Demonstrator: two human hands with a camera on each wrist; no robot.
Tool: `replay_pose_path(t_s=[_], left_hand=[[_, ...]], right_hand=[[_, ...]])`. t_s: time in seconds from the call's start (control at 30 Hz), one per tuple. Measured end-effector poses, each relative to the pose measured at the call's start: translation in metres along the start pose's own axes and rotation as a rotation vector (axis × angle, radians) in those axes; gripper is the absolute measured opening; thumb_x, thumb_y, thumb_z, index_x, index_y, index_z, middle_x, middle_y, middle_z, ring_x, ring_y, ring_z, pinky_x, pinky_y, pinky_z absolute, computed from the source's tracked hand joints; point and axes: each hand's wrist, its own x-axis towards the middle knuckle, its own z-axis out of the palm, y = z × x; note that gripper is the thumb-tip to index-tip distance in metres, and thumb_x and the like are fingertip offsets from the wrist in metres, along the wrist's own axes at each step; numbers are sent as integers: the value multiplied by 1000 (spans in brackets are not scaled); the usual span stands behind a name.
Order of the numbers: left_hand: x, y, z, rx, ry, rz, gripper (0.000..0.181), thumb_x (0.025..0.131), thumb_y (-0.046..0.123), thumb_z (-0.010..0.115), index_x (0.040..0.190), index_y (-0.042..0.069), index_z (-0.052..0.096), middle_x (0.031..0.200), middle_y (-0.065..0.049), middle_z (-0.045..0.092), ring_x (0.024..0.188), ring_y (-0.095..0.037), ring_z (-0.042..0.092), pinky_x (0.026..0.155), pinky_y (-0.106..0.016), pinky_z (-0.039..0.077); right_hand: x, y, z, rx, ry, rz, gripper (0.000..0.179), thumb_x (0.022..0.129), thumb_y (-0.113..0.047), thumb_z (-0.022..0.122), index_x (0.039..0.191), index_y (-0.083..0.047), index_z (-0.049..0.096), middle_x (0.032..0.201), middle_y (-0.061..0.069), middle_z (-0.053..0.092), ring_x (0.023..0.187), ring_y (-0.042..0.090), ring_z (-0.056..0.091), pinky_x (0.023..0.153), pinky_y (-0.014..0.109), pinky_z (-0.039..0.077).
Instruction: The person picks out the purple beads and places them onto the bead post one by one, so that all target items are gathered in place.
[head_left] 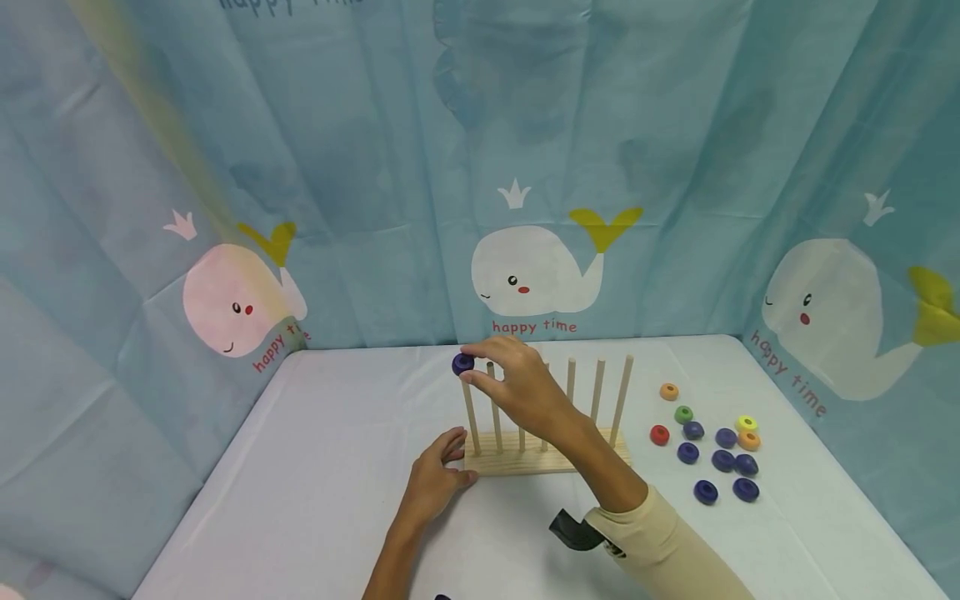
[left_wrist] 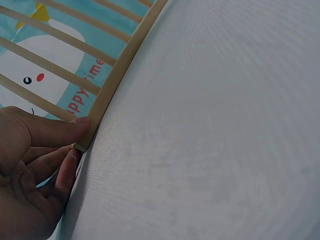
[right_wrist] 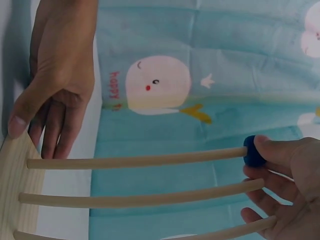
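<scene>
A wooden peg rack (head_left: pixel 551 461) with several upright pegs stands on the white table. My right hand (head_left: pixel 517 383) pinches a dark blue bead (head_left: pixel 462 364) between thumb and fingers at the top of the leftmost peg (head_left: pixel 471 417). In the right wrist view the peg's tip meets the blue bead (right_wrist: pixel 254 151), and the other fingers lie near the tips of the neighbouring pegs. My left hand (head_left: pixel 437 482) grips the left end of the rack's base, thumb on the front and fingers behind, as the base (left_wrist: pixel 107 97) in the left wrist view also shows.
Loose beads lie right of the rack: several dark blue ones (head_left: pixel 723 461), a red one (head_left: pixel 659 435), a green one (head_left: pixel 683 414), a yellow one (head_left: pixel 746 424) and two orange ones (head_left: pixel 669 392). A whale-print curtain (head_left: pixel 405 250) surrounds the table (head_left: pixel 322 467). A black strap (head_left: pixel 576 531) hangs by my right sleeve.
</scene>
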Motion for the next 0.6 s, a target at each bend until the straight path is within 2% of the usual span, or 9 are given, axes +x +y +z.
replay_pose_path(t_s=[0.23,0.4,0.6], left_hand=[[0,0,0,12,-4,-10,73,79,8,77,145,11,44,140,-5,53,120,-25,55,95,-42,49],[1,0,1,25,8,-1,73,78,8,78,143,8,46,139,-5,55,120,-25,56,94,-41,50],[2,0,2,33,18,5,73,76,6,78,143,8,47,138,-7,56,118,-26,56,93,-41,50]], right_hand=[[-3,2,-1,8,20,-21,35,90,-22,71,124,-13,66,118,-4,65,116,10,54,95,34,47],[-5,1,-6,6,51,-55,36,90,-21,71,124,-12,65,119,-3,64,116,11,55,95,32,48],[-12,-1,-17,14,85,-42,37,89,-26,72,124,-15,66,122,-6,63,119,7,53,98,31,46]])
